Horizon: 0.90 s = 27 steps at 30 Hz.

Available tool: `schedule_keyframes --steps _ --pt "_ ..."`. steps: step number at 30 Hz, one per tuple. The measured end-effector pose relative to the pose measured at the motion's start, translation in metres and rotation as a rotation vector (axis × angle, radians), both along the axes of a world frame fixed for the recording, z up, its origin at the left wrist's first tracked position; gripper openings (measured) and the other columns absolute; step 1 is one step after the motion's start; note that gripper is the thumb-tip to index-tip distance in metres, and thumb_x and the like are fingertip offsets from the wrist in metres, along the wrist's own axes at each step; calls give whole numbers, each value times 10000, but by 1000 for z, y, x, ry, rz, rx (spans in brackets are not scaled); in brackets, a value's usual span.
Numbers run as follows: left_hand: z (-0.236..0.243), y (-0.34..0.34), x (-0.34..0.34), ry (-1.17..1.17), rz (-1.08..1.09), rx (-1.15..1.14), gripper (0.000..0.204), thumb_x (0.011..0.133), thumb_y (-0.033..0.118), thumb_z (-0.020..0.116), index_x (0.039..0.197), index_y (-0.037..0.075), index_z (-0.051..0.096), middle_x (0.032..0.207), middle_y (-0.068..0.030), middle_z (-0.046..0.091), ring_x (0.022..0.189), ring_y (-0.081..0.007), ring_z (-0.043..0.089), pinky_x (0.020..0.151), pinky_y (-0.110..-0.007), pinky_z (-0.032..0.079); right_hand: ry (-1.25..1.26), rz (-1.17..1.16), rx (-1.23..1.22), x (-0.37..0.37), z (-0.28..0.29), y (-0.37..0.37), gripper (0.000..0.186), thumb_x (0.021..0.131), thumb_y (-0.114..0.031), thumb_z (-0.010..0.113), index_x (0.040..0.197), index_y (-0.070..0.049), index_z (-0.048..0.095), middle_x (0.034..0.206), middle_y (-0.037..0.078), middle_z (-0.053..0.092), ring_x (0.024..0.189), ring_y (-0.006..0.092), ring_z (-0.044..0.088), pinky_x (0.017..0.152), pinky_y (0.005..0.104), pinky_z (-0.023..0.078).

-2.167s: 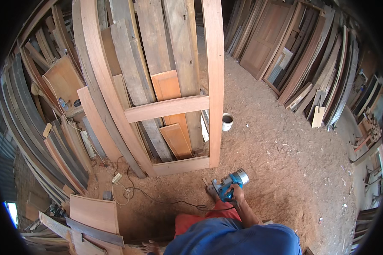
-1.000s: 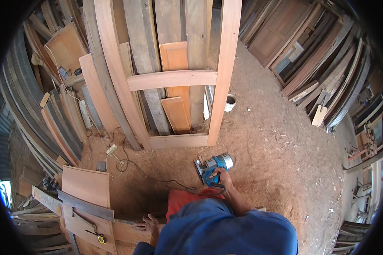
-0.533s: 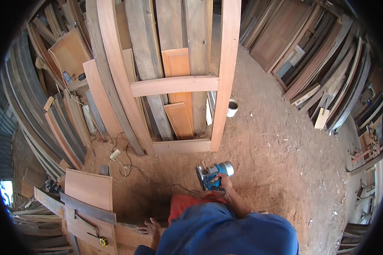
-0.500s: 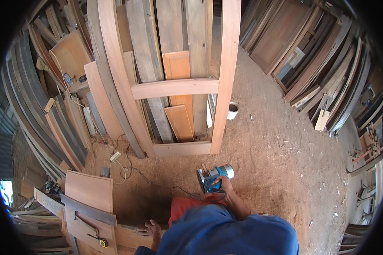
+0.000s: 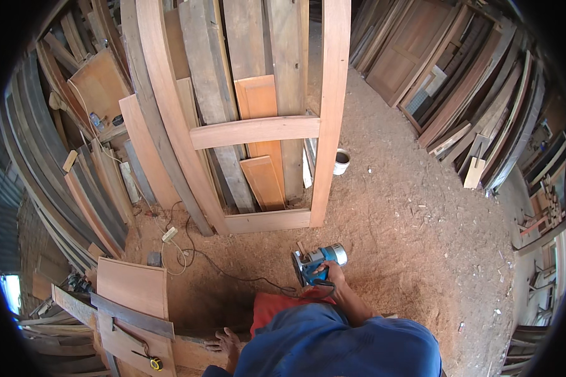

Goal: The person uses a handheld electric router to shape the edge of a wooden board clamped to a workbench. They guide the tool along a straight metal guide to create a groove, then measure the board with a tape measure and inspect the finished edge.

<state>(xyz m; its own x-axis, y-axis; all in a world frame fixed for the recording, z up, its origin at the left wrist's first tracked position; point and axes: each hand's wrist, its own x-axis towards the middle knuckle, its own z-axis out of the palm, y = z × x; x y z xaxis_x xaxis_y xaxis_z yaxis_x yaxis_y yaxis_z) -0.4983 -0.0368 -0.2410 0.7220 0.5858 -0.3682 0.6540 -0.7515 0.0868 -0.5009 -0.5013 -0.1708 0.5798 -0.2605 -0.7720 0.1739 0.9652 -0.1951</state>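
Note:
My right hand (image 5: 332, 274) is wrapped round the handle of a blue and silver power router (image 5: 317, 262). The router is tipped on its side, its flat base to the left and its silver end to the right. A dark cord (image 5: 245, 276) trails from it across the floor. At the lower edge my left hand (image 5: 223, 343) lies with its fingers apart on the edge of a wooden workpiece or bench (image 5: 192, 353). Left of that hand are a reddish panel (image 5: 131, 286), a dark wooden strip (image 5: 132, 316) across it, and a yellow tape measure (image 5: 155, 363).
Ahead stands a tall pale wooden door frame (image 5: 255, 132), with weathered boards (image 5: 245, 38) behind it. Timber stacks line the left (image 5: 38, 151) and right (image 5: 484, 113). A white bucket (image 5: 341, 162) sits on the sawdust-covered floor (image 5: 415, 220). A power socket block (image 5: 168, 234) lies among cords.
The view has shifted slightly, so the surroundings sit a little further left. My right hand keeps the router in the same place, and my left hand rests as before.

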Motion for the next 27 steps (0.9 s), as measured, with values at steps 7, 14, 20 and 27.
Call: schedule_keyframes --steps 7,14,20,27 --pt "1 5 -2 -7 -49 -87 894 1021 762 310 1587 74 380 1673 -419 -147 1547 -607 -157 1208 -724 -72 35 1 20 -6 0 -1 108 1010 -122 486 915 -76 508 691 83 530 577 233 513 557 409 515" --pt "9 -1 -2 28 -15 -49 894 1009 784 306 1587 109 391 1710 -355 -106 1570 -562 -129 1234 -685 -39 45 -14 3 -4 -7 -1 127 1014 -131 497 895 -86 505 703 66 522 594 221 525 588 415 523" --pt "3 8 0 1 -40 -125 926 1011 781 315 1608 74 342 1675 -396 -198 1542 -582 -226 1199 -722 -96 3 28 -47 -5 -31 -8 130 1019 -146 496 925 -59 517 689 109 551 597 283 568 607 460 575" --pt "3 11 -3 -1 -20 -104 906 1017 769 316 1602 78 360 1670 -403 -199 1542 -581 -227 1203 -717 -97 32 21 -7 -4 -25 -4 129 1016 -141 492 918 -61 519 684 129 555 584 318 586 600 494 582"
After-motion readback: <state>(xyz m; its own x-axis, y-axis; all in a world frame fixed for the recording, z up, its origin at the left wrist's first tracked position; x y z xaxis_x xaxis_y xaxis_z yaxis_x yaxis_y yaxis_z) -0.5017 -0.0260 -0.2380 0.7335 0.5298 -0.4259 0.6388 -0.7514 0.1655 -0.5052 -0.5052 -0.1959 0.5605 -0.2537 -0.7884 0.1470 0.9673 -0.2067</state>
